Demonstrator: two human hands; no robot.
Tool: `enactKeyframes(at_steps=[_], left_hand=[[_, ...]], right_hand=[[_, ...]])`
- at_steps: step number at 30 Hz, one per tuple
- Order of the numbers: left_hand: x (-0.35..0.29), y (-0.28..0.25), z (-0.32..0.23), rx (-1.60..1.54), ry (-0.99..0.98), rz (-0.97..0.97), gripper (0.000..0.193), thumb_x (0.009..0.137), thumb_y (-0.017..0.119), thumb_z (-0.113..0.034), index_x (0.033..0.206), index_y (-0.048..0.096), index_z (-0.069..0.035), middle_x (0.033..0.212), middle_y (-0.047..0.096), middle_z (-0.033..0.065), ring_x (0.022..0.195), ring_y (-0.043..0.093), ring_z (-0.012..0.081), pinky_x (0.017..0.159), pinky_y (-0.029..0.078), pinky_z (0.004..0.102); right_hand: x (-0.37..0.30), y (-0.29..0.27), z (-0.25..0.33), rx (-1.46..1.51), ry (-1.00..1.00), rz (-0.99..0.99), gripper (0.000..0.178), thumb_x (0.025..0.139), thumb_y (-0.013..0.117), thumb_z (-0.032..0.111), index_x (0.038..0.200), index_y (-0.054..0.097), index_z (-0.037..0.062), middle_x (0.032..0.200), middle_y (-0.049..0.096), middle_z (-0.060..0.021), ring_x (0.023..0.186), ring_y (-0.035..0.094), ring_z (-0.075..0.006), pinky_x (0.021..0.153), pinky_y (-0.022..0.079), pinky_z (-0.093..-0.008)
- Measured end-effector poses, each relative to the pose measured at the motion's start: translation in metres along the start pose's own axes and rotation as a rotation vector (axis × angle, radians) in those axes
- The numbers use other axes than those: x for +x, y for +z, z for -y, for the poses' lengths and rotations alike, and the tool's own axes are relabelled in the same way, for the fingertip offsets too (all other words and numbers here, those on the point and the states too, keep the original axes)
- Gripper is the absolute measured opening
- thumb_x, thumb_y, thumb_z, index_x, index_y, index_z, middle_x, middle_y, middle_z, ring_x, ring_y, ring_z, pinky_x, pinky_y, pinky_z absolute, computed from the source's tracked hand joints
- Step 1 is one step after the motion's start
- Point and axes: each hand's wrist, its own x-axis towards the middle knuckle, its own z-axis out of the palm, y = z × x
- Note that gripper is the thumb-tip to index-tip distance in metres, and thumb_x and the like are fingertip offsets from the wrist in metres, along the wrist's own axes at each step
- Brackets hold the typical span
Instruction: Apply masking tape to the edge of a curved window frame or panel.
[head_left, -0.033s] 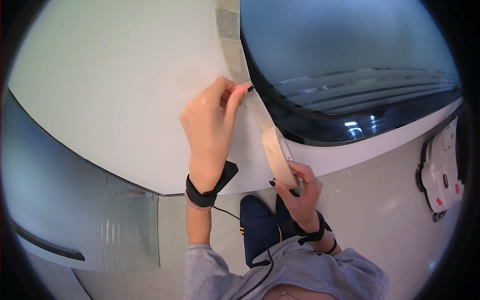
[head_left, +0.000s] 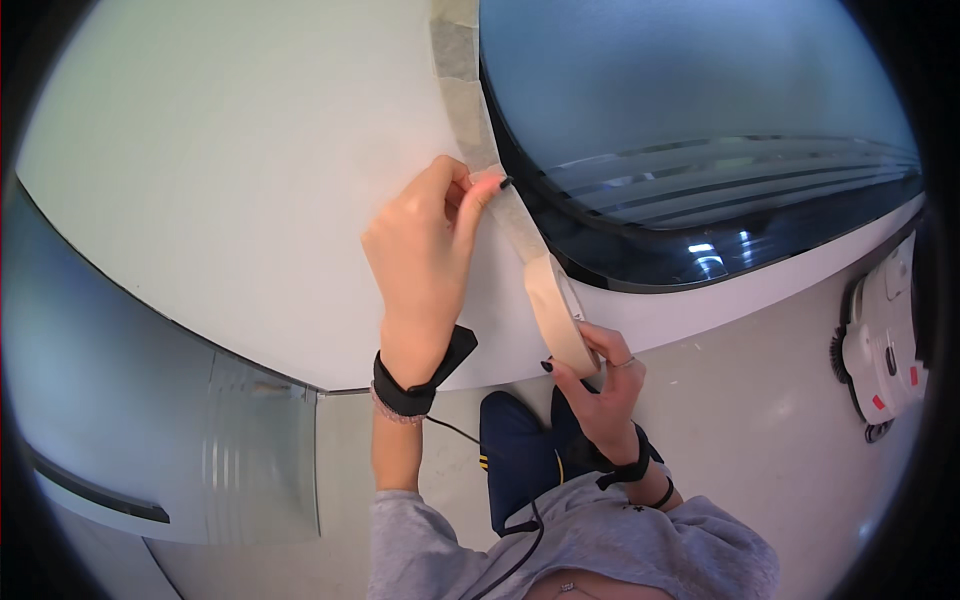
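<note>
A beige strip of masking tape (head_left: 463,115) runs down a large smooth white panel (head_left: 250,180), along the black edge of a dark glossy pane (head_left: 690,90). My left hand (head_left: 425,230) is closed over this strip, with thumb and bent fingers pinching or pressing it near the black edge. From there a short stretch of tape leads toward me to the roll of masking tape (head_left: 550,300). My right hand (head_left: 605,385) grips that roll at its near end, thumb on one side and fingers on the other. Part of the left fingers is hidden behind the hand.
Curved stripes of reflection (head_left: 730,180) cross the dark pane. At the lower left is a grey-blue glossy surface (head_left: 130,370) with a dark bar-shaped handle (head_left: 100,487). A white machine with black brushes (head_left: 880,350) stands on the floor at the right. A black cable (head_left: 455,425) hangs from my left wrist.
My left thumb has shifted very slightly to the right on the tape. The right hand and the roll stay in place.
</note>
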Motion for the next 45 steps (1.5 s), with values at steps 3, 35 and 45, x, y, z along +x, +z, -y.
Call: enactKeyframes(at_steps=[3,35,45], left_hand=[[-0.005,0.007,0.001,0.113,0.109,-0.112,0.026,0.084,0.070,-0.028,0.077,0.058,-0.006,0.060,0.061,0.0041,0.051,0.058,0.0178,0.047,0.040,0.0277],[-0.036,0.039,0.002,-0.140,-0.259,0.061,0.028,0.085,0.070,-0.024,0.070,0.067,0.000,0.055,0.063,0.0056,0.048,0.060,0.0113,0.048,0.041,0.0229],[-0.038,0.045,0.004,-0.144,-0.320,0.145,0.036,0.087,0.067,-0.033,0.068,0.067,-0.001,0.054,0.063,0.0044,0.048,0.059,0.0119,0.049,0.040,0.0238]], right_hand=[[0.001,-0.003,-0.001,0.017,0.025,-0.017,0.041,0.072,0.080,0.006,0.107,0.059,-0.0002,0.088,0.065,-0.0116,0.077,0.066,-0.0179,0.068,0.049,-0.0251],[-0.001,-0.001,-0.003,-0.013,0.016,-0.006,0.040,0.073,0.079,0.006,0.107,0.058,0.0000,0.092,0.064,-0.0127,0.080,0.066,-0.0200,0.070,0.050,-0.0275],[0.000,0.003,-0.009,0.000,-0.009,-0.039,0.040,0.072,0.078,0.004,0.107,0.059,-0.0002,0.092,0.066,-0.0145,0.080,0.067,-0.0228,0.072,0.050,-0.0295]])
